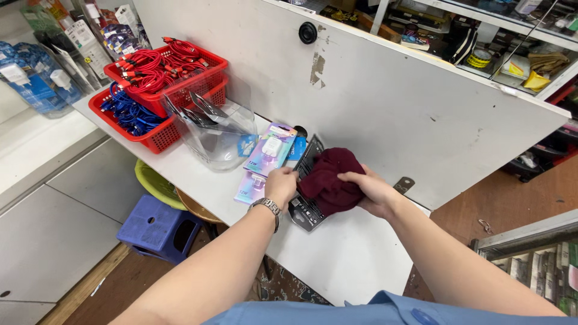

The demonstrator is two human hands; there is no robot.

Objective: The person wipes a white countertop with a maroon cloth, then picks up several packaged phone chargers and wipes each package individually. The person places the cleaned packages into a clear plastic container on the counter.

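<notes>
Your right hand (pixel 372 191) clutches crumpled maroon cloth (pixel 331 177), pressed onto dark flat packaged item (pixel 306 207) at white counter's (pixel 355 253) centre. Your left hand (pixel 280 183), metal wristwatch (pixel 267 207) on wrist, pinches package edge at 9 o'clock of cloth. Pastel charger packs (pixel 270 150) at 10 o'clock; red mesh baskets (pixel 162 129) of cables farther out.

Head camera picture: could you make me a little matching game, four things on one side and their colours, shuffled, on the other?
Things:
1. cloth under the right hand
2. basket with the blue cables
3. stool on the floor
4. package gripped by the left hand

Colours:
A. red
B. black
C. dark maroon
D. blue

Pairs: 1-C, 2-A, 3-D, 4-B
</notes>
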